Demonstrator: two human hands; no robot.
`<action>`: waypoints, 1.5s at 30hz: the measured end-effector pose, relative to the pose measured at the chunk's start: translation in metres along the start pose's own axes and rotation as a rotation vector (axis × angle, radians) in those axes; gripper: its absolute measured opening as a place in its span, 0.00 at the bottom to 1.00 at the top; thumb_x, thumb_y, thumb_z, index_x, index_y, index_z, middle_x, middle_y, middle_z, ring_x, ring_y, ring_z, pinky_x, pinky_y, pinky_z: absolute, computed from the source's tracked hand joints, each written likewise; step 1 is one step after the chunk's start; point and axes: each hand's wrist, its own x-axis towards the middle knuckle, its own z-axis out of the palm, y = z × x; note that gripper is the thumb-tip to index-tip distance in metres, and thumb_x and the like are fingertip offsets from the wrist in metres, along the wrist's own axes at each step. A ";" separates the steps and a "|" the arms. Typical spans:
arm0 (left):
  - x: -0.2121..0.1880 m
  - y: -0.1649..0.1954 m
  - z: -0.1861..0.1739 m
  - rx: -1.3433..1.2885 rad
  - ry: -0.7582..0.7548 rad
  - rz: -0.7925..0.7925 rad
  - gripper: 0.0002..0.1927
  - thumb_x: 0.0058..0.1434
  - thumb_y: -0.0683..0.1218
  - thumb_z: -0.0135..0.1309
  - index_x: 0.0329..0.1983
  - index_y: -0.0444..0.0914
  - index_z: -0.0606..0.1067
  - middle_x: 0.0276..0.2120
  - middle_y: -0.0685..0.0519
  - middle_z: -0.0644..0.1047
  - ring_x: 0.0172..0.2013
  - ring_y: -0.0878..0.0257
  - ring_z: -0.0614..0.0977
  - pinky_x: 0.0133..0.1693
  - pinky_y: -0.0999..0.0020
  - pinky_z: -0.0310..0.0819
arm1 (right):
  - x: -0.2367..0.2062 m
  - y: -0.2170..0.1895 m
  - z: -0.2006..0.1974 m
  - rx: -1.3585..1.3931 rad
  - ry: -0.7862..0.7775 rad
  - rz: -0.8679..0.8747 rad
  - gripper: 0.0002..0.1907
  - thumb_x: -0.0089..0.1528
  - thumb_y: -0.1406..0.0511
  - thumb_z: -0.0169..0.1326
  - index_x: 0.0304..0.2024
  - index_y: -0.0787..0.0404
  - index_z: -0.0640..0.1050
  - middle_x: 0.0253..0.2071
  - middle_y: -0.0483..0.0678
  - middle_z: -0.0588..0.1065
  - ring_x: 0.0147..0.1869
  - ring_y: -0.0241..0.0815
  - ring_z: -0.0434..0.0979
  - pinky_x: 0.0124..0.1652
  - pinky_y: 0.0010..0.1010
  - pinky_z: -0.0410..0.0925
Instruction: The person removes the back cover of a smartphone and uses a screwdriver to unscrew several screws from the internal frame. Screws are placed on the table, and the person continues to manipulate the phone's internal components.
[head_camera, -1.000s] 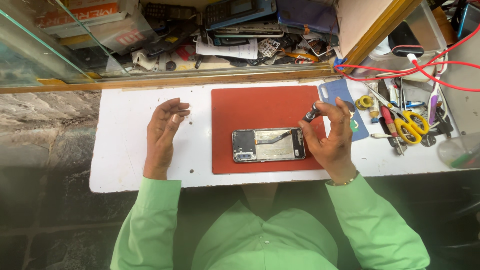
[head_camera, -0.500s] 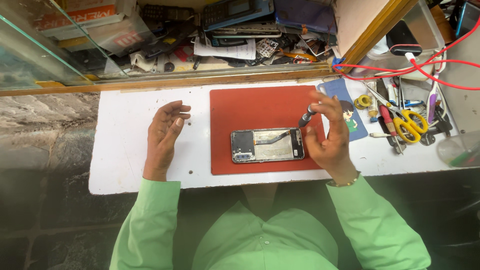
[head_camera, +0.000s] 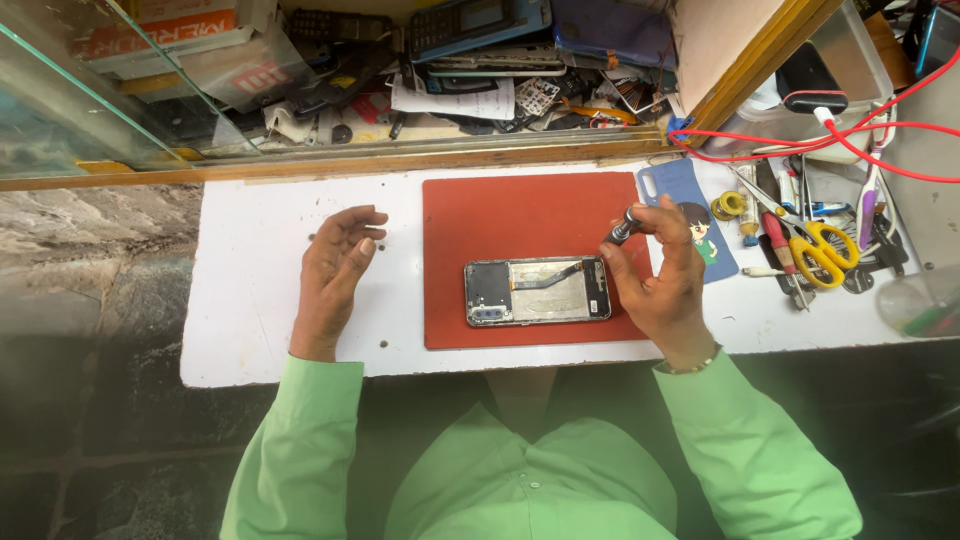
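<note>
Head view shows your right hand (head_camera: 668, 285) raised just above the right end of the opened phone (head_camera: 538, 291), its fingers closed around a small dark screwdriver (head_camera: 622, 228) held at the fingertips, tip angled down and left toward the phone. That phone lies face down with its back cover off, lengthwise across the lower half of the red mat (head_camera: 520, 215), camera end to the left. Your left hand (head_camera: 335, 270) rests on the white table (head_camera: 250, 320) to the left of the mat, apart from the phone, fingers loosely curled and holding nothing. Just beyond your right hand lies a blue phone case (head_camera: 690, 195) with a cartoon figure, and further right sit yellow-handled scissors (head_camera: 822, 250) among loose tools, with red cables (head_camera: 850, 135) running above them.
</note>
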 end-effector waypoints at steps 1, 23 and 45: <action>0.000 0.000 0.000 0.011 -0.001 0.000 0.22 0.70 0.47 0.52 0.62 0.31 0.69 0.55 0.46 0.77 0.55 0.58 0.77 0.59 0.63 0.71 | 0.001 0.000 0.000 0.062 -0.026 0.028 0.29 0.66 0.75 0.60 0.66 0.56 0.64 0.55 0.48 0.77 0.63 0.43 0.82 0.80 0.51 0.57; -0.003 0.013 0.046 0.293 0.058 0.073 0.11 0.67 0.42 0.59 0.51 0.36 0.78 0.44 0.53 0.82 0.46 0.65 0.83 0.53 0.68 0.78 | -0.005 -0.004 -0.005 0.231 -0.008 0.063 0.27 0.67 0.79 0.55 0.65 0.60 0.61 0.56 0.58 0.76 0.61 0.43 0.78 0.62 0.33 0.71; -0.010 0.051 0.171 0.450 -0.201 0.258 0.06 0.62 0.45 0.61 0.38 0.38 0.80 0.37 0.53 0.81 0.40 0.53 0.80 0.44 0.58 0.73 | -0.017 -0.051 -0.015 0.547 0.161 0.122 0.31 0.70 0.80 0.56 0.66 0.54 0.56 0.54 0.63 0.75 0.59 0.50 0.80 0.62 0.40 0.74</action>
